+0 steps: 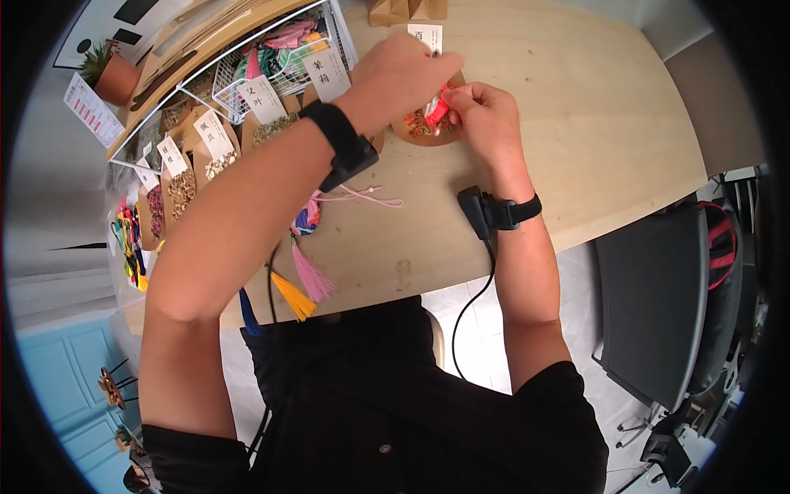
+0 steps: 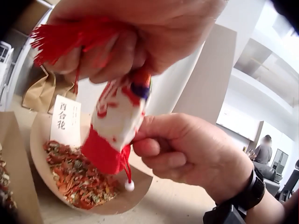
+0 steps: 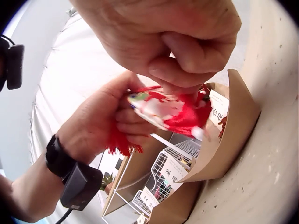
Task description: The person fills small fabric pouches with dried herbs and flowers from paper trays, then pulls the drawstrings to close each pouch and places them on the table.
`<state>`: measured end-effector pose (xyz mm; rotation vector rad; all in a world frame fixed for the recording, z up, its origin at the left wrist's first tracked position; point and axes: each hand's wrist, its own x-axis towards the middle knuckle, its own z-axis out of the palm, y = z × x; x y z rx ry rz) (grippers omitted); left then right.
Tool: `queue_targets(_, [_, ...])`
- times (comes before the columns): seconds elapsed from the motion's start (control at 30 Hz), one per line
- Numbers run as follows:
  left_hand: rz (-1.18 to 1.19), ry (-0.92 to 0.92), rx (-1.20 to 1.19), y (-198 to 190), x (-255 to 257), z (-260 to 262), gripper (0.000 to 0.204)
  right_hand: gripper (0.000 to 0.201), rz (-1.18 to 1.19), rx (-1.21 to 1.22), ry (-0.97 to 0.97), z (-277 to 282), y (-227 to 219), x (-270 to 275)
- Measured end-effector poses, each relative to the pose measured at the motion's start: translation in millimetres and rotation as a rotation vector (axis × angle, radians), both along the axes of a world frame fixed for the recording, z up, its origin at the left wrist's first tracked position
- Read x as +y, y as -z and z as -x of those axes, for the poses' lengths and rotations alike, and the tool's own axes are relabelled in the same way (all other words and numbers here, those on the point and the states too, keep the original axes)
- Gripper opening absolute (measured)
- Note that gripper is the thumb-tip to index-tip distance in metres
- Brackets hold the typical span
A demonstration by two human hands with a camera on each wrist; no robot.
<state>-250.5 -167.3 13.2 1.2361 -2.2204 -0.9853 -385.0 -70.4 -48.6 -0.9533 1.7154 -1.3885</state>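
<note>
My left hand (image 2: 140,37) grips the upper end of a small red and white sachet pouch (image 2: 119,114), and a red tassel (image 2: 65,42) sticks out from its fist. The pouch hangs tilted, its red end lowest, with a red drawstring and white bead (image 2: 129,186) dangling from it. From the side, my right hand (image 2: 182,149) pinches the pouch with thumb and curled fingers. Right below is a kraft paper tray (image 2: 39,135) of orange-red dried petals (image 2: 79,182), with a white label card (image 2: 64,121) standing at its back.
More paper trays of dried herbs (image 1: 271,128) with label cards line the table's left side, beside a white wire rack (image 1: 341,37). A second pouch with a pink tassel (image 1: 311,272) and a yellow tassel (image 1: 294,296) lie near the front edge. Brown paper bags (image 1: 407,10) stand behind.
</note>
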Motion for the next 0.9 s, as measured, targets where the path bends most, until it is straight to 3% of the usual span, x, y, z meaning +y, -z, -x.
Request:
queue_targets(0.23, [0.037,-0.055,-0.017,-7,5,-3,0.048,0.024,-0.024,0.009,-0.013,-3,-5,0])
queue_targets(0.33, [0.033,0.033,-0.074,-7,6,-2,0.048,0.025,-0.003,-0.033,-0.011,-1,-2,1])
queue_targets(0.43, [0.088,-0.046,0.01,-20,15,0,0.049,0.024,-0.024,-0.013,-0.025,-1,-7,1])
queue_targets(0.57, [0.032,-0.015,-0.055,-5,4,-4,0.049,0.024,0.014,-0.053,-0.033,-2,-6,-2])
queue_targets(0.63, [0.081,-0.042,-0.066,-32,21,0,0.049,0.023,0.022,-0.094,-0.033,-1,-6,1])
queue_targets(0.7, [0.069,-0.041,-0.023,-9,9,0,0.05,0.024,-0.001,-0.078,-0.028,-1,-6,3])
queue_targets(0.83, [0.076,0.049,-0.104,-3,-5,-2,0.051,0.025,0.038,-0.14,-0.047,0,-3,0])
queue_targets(0.9, [0.09,-0.009,0.027,-5,-1,-4,0.051,0.025,0.034,-0.132,-0.053,-2,-7,-1])
